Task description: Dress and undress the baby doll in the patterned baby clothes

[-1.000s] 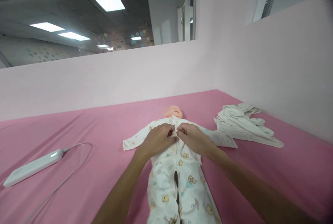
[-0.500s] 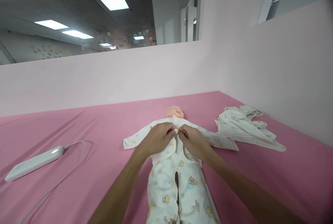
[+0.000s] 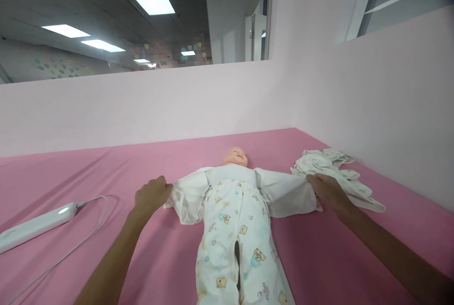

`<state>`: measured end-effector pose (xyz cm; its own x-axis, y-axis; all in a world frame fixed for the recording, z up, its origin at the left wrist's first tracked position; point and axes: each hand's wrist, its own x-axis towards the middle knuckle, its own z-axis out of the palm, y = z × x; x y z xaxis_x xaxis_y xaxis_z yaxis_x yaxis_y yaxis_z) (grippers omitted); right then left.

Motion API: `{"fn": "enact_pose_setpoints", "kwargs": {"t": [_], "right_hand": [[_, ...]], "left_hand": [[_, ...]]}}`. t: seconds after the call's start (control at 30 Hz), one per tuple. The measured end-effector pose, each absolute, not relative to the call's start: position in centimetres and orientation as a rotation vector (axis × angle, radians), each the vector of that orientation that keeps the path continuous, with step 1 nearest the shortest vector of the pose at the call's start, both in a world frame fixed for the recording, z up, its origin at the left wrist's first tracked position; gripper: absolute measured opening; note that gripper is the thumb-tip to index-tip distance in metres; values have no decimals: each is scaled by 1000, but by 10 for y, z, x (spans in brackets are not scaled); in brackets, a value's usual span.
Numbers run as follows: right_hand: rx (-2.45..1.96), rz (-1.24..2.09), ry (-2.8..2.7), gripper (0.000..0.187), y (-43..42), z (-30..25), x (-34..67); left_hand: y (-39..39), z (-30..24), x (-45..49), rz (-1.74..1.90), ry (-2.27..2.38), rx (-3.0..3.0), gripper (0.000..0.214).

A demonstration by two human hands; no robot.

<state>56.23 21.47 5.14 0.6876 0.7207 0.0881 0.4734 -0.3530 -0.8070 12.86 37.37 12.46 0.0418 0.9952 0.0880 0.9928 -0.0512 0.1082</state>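
A baby doll lies on its back, its head (image 3: 236, 156) at the far end, dressed in a white top (image 3: 232, 172) and bear-print trousers (image 3: 227, 239). The top is spread wide to both sides, mostly plain white cloth showing over the arms. At the left, my left hand (image 3: 153, 195) is closed on the outer edge of the top. My right hand (image 3: 328, 191) pinches the opposite edge, stretched out to the right. The sleeves are largely hidden under the spread cloth, and the trousers reach up to the chest.
Crumpled white cloths (image 3: 331, 168) lie right behind my right hand. At the left, a white elongated device (image 3: 39, 227) with a lit spot trails a cable (image 3: 90, 234). The pink sheet (image 3: 142, 158) meets the wall (image 3: 142, 111) at the back and right.
Both hands have moved apart from the middle of the chest, drawing the top's two sides outward. The chest and the trousers' upper part now show.
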Motion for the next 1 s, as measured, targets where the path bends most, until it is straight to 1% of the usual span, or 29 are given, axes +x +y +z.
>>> {"fn": "enact_pose_setpoints", "kwargs": {"t": [0.07, 0.13, 0.17, 0.2, 0.27, 0.33, 0.37, 0.43, 0.47, 0.53, 0.63, 0.7, 0.77, 0.87, 1.0], "right_hand": [[-2105, 402, -960, 24, 213, 40, 571], [-2143, 344, -1007, 15, 215, 37, 569], [-2149, 253, -1040, 18, 217, 38, 563], [-2143, 141, -1086, 25, 220, 43, 555], [-2078, -65, -1240, 35, 229, 58, 528], [-1968, -96, -1445, 33, 241, 79, 491], [-1911, -58, -1546, 29, 248, 90, 470], [-1808, 81, -1695, 29, 266, 111, 426], [-1770, 123, -1812, 30, 276, 119, 406], [-1767, 75, -2131, 34, 298, 129, 369], [-1798, 40, -2354, 28, 332, 129, 331], [-1863, 28, -2388, 29, 350, 123, 318], [-1931, 20, -2411, 38, 363, 116, 313], [-1984, 23, -2444, 50, 372, 110, 315], [-1980, 13, -2476, 52, 371, 114, 330]], "left_hand": [[379, 115, 126, 200, 2042, 2261, 20], [382, 109, 132, 335, 1797, 2284, 32], [382, 106, 138, 410, 1656, 2281, 38], [382, 104, 146, 462, 1540, 2275, 43], [381, 98, 163, 503, 1468, 2293, 46], [380, 91, 179, 544, 1569, 2385, 40], [379, 87, 185, 588, 1641, 2433, 35], [379, 79, 193, 681, 1758, 2497, 27], [379, 76, 194, 716, 1792, 2517, 26], [379, 72, 193, 734, 1821, 2530, 26], [379, 69, 185, 623, 1881, 2496, 30], [380, 67, 179, 497, 1934, 2479, 30], [381, 65, 174, 416, 1946, 2485, 30], [386, 64, 165, 386, 1930, 2489, 35], [396, 63, 148, 348, 1907, 2455, 41]]}}
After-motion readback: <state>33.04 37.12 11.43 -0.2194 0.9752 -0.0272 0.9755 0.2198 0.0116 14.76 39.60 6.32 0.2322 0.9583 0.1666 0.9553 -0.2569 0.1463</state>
